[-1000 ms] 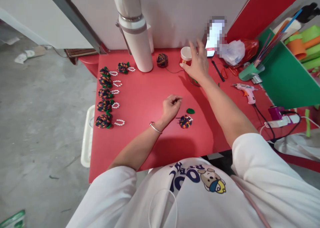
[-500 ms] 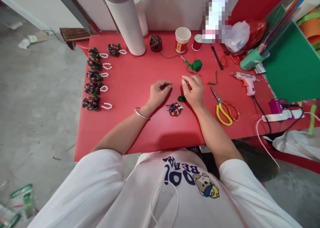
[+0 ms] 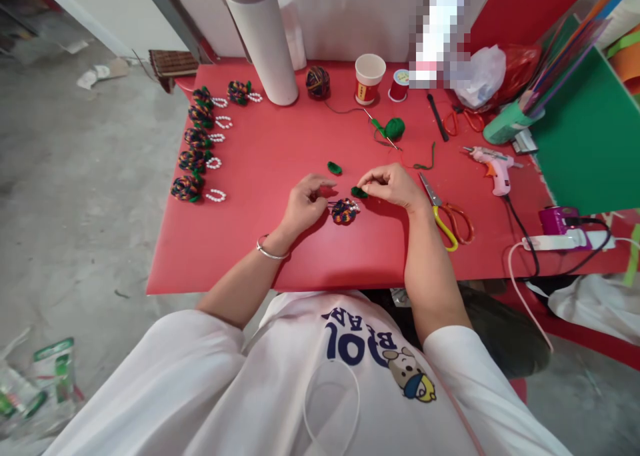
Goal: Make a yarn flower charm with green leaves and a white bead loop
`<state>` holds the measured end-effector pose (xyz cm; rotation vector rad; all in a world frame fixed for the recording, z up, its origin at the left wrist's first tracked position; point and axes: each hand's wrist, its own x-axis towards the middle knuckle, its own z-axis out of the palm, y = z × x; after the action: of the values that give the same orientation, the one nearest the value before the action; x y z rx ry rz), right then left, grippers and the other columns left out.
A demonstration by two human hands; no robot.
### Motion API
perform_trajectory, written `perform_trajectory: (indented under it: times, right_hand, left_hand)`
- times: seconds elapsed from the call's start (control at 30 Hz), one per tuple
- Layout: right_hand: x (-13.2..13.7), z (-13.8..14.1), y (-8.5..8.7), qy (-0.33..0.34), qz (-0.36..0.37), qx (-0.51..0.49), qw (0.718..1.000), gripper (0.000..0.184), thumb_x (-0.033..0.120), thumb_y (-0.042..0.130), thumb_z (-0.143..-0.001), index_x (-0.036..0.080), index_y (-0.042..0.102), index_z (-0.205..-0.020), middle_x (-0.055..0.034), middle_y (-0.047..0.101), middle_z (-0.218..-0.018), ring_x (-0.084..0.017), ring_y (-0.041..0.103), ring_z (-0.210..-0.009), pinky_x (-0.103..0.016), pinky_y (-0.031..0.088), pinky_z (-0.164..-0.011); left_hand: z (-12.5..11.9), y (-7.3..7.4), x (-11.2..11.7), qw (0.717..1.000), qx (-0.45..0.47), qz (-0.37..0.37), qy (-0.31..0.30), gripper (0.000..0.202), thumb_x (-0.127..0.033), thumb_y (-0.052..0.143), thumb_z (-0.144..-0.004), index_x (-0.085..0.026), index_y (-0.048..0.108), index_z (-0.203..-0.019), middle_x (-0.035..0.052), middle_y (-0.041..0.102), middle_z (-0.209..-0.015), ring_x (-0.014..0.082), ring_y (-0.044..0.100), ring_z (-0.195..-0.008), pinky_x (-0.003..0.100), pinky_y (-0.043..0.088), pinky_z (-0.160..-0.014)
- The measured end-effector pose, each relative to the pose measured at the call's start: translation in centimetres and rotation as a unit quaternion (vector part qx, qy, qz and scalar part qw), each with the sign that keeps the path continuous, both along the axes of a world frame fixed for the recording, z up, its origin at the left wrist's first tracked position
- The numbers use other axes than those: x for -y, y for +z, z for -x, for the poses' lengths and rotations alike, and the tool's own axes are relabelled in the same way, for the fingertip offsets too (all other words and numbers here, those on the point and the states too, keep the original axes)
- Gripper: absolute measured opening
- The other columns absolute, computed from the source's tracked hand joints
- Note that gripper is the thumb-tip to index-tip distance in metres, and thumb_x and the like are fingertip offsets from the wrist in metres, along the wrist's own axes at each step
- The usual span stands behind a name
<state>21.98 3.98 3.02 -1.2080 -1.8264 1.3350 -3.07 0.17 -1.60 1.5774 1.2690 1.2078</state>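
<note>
My right hand (image 3: 395, 184) is closed in a pinch on a small green leaf piece (image 3: 359, 192) on the red table (image 3: 260, 243). My left hand (image 3: 305, 204) is curled, its fingertips at the left side of a multicoloured yarn flower (image 3: 344, 211) with white beads that lies between both hands. A second green leaf piece (image 3: 334, 168) lies just beyond my left hand.
Several finished yarn flowers (image 3: 193, 156) with bead loops line the table's left edge. A white roll (image 3: 263, 39), yarn ball (image 3: 318, 82), paper cup (image 3: 369, 78), red spool (image 3: 399, 85), green yarn with hook (image 3: 393, 129), scissors (image 3: 447, 211), and glue gun (image 3: 493, 166) stand behind and right.
My right hand came back from the cup at the far side to the table's middle and pinched a green leaf. My left hand shifted closer to the flower. A second leaf appeared.
</note>
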Motion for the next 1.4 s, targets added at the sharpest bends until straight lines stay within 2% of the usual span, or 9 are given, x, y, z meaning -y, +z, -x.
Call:
perform_trajectory:
  times: [0.23,0.37,0.53,0.7,0.83,0.93,1.13,1.33,1.4]
  right_hand:
    - [-0.5,0.0,-1.3,0.044,0.052,0.062,0.996,0.027,0.034,0.077,-0.069,0.016,0.086,-0.086,-0.0010,0.068,-0.064,-0.012,0.051,-0.059,-0.029,0.035,-0.061]
    - [-0.6,0.0,-1.8,0.037,0.042,0.084,0.995,0.026,0.036,0.079,-0.071,0.016,0.087,-0.087,0.0018,0.060,-0.058,-0.011,0.046,-0.056,-0.029,0.031,-0.058]
    - [0.3,0.6,-0.2,0.079,0.037,0.038,0.995,0.034,0.040,0.082,-0.075,0.016,0.086,-0.099,0.0056,0.053,-0.057,-0.010,0.041,-0.055,-0.029,0.028,-0.058]
    - [1.2,2.2,1.0,0.138,0.001,0.067,0.988,0.037,0.045,0.091,-0.071,0.019,0.087,-0.098,0.0083,0.047,-0.058,-0.009,0.040,-0.057,-0.028,0.027,-0.059]
    - [1.2,2.7,0.9,0.147,-0.028,0.097,0.984,0.019,0.038,0.083,-0.078,0.021,0.087,-0.082,0.0025,0.062,-0.065,-0.011,0.050,-0.061,-0.028,0.033,-0.061]
    - [1.0,2.6,0.8,0.118,-0.034,0.029,0.992,0.024,0.044,0.081,-0.081,0.021,0.086,-0.078,-0.0023,0.071,-0.075,-0.014,0.058,-0.068,-0.029,0.041,-0.065]
    - [1.1,2.5,0.8,0.050,0.016,-0.056,0.997,0.038,0.059,0.080,-0.083,0.021,0.085,-0.084,-0.0042,0.076,-0.075,-0.015,0.057,-0.061,-0.030,0.046,-0.061]
    - [1.1,3.0,0.6,0.045,0.015,-0.068,0.997,0.036,0.057,0.083,-0.080,0.021,0.085,-0.088,-0.0020,0.073,-0.070,-0.014,0.055,-0.058,-0.030,0.043,-0.056]
    - [1.1,3.0,0.5,0.044,0.017,-0.068,0.997,0.035,0.056,0.083,-0.080,0.022,0.084,-0.089,-0.0026,0.074,-0.073,-0.015,0.059,-0.061,-0.030,0.046,-0.058]
  left_hand:
    - [1.3,0.7,-0.4,0.986,-0.067,-0.016,-0.151,0.052,-0.004,0.063,-0.070,-0.018,0.082,-0.117,0.0144,0.070,-0.135,0.0052,0.051,-0.060,0.024,0.048,-0.060]
    - [1.4,1.1,-0.5,0.981,-0.118,-0.011,-0.157,0.038,-0.012,0.068,-0.078,-0.018,0.083,-0.113,0.0130,0.073,-0.130,0.0096,0.060,-0.068,0.026,0.052,-0.069]
    - [1.0,1.2,-0.5,0.970,-0.187,-0.036,-0.150,0.020,-0.020,0.068,-0.087,-0.021,0.085,-0.099,0.0111,0.076,-0.124,0.0192,0.071,-0.092,0.032,0.056,-0.090]
    - [0.7,0.8,-0.5,0.970,-0.198,-0.042,-0.134,0.016,-0.017,0.066,-0.085,-0.021,0.082,-0.086,0.0103,0.076,-0.121,0.0182,0.069,-0.087,0.031,0.053,-0.082]
    - [0.5,1.3,-0.6,0.984,-0.130,0.018,-0.117,0.008,-0.018,0.068,-0.084,-0.019,0.075,-0.080,0.0064,0.076,-0.090,0.0164,0.063,-0.074,0.029,0.049,-0.073]
    - [0.3,2.0,-0.4,0.983,-0.031,0.129,-0.125,0.012,-0.027,0.073,-0.087,-0.019,0.071,-0.078,0.0037,0.070,-0.071,0.0139,0.057,-0.061,0.027,0.044,-0.061]
    - [0.2,3.4,0.0,0.918,0.170,0.320,-0.163,0.040,-0.052,0.088,-0.079,-0.018,0.067,-0.075,0.0012,0.061,-0.059,0.0048,0.035,-0.040,0.022,0.027,-0.040]
    - [0.4,3.4,-0.6,0.882,0.232,0.381,-0.150,0.041,-0.044,0.098,-0.066,-0.017,0.068,-0.071,-0.0054,0.046,-0.049,0.0033,0.031,-0.039,0.019,0.021,-0.036]
    - [0.3,3.3,-0.6,0.883,0.241,0.380,-0.136,0.038,-0.038,0.098,-0.065,-0.016,0.068,-0.072,-0.0032,0.052,-0.054,0.0032,0.035,-0.040,0.018,0.020,-0.036]
